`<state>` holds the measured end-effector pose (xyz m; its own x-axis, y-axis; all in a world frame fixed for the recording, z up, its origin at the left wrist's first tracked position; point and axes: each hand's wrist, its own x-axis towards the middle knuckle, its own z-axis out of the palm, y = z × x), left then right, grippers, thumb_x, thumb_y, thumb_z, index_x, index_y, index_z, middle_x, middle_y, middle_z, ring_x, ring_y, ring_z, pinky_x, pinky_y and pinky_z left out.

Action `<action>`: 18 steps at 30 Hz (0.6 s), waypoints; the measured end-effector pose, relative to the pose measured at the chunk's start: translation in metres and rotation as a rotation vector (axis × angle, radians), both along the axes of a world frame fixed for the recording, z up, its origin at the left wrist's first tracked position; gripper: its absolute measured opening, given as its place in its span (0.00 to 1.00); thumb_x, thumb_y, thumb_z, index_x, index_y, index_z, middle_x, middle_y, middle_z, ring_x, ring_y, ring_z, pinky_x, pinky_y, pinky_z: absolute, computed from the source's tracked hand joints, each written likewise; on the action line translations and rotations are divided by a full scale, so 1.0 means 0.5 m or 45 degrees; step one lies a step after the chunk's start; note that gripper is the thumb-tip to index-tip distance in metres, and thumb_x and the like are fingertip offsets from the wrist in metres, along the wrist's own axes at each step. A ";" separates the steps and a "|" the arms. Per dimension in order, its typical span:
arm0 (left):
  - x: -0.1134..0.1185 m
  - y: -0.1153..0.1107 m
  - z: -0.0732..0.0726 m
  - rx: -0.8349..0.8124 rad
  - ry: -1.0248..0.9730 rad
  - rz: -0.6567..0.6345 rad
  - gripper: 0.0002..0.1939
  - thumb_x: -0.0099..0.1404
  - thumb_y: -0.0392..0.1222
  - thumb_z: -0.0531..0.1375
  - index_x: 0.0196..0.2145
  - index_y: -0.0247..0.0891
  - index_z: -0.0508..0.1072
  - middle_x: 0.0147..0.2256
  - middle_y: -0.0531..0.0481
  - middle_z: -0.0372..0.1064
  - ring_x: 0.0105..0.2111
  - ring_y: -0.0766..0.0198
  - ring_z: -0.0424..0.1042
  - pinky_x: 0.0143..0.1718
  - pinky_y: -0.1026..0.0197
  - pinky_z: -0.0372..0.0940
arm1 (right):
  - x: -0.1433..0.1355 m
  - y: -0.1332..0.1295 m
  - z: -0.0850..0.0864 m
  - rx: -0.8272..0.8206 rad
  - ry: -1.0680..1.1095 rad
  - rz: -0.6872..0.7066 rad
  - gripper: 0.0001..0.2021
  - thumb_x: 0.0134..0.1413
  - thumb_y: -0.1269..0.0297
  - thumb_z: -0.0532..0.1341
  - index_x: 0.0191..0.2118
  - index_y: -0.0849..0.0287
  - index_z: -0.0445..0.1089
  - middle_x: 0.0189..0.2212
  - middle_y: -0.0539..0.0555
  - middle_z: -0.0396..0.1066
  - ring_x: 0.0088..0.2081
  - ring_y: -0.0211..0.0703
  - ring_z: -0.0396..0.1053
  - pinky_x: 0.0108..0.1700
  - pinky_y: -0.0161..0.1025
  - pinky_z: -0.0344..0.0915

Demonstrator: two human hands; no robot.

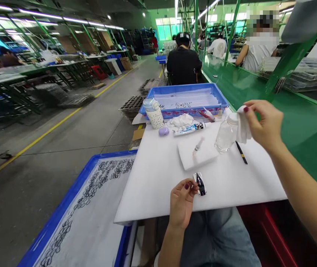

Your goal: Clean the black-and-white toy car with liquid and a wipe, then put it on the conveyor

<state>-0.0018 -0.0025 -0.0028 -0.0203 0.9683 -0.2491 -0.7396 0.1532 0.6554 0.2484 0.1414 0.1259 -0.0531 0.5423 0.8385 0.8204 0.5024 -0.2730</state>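
Observation:
My left hand [182, 200] pinches a small shiny metal part with a dark blue inlay [200, 183] just above the near edge of the white foam board [158, 178]. My right hand [264, 124] holds a white cloth [242, 128] pressed against the cap of a clear plastic bottle [225, 134], which stands tilted on the board. A small syringe [198, 145] lies on a white pad [200, 154] between the two hands.
A black pencil [241, 152], a glue tube [189, 128], a crumpled cloth [181, 120], a purple case [163, 131] and a dotted bottle [154, 113] lie farther back. Blue trays of metal parts sit ahead [222, 97] and at left [64, 207]. Green conveyor [300, 122] at right; people work beyond.

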 end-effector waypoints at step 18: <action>-0.008 -0.001 -0.004 0.092 -0.101 -0.071 0.12 0.52 0.45 0.76 0.32 0.37 0.84 0.30 0.49 0.78 0.30 0.71 0.75 0.36 0.72 0.72 | 0.136 -0.089 -0.134 -0.587 0.272 0.285 0.22 0.64 0.48 0.60 0.26 0.61 0.70 0.21 0.54 0.68 0.23 0.36 0.66 0.26 0.38 0.59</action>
